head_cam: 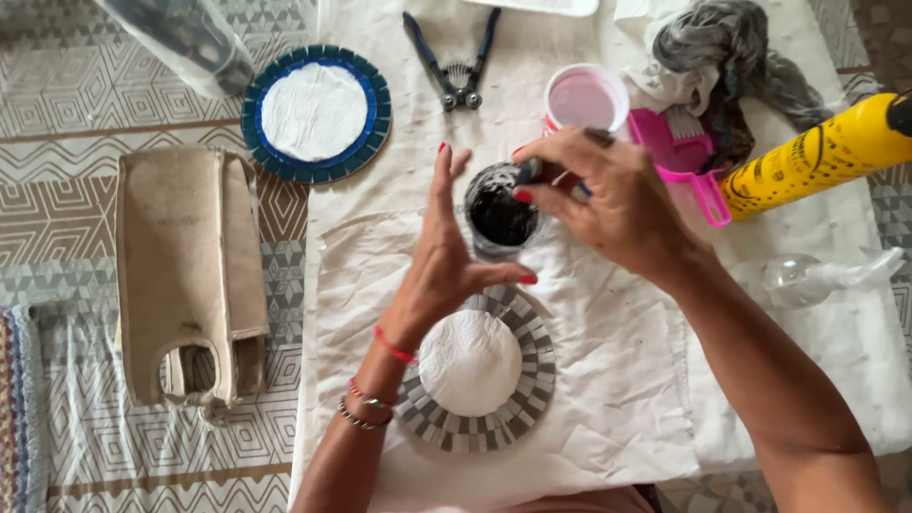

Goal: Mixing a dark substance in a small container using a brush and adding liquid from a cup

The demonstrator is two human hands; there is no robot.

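Note:
My left hand (445,256) is open, fingers spread, right beside a small clear cup of black paste (501,217) on the white cloth. My right hand (608,195) is closed on a small dark tool whose tip (528,172) dips at the cup's rim. Below the hands lies a round mosaic disc with grey and white tiles (521,399) and a white centre.
A blue-rimmed round mosaic disc (315,112) lies at the upper left. Tile nippers (460,68), a pink-white cup (585,98), a pink scoop (686,161), a yellow tube (826,152), a grey rag (731,47) and a beige cloth bag (186,266) surround the work area.

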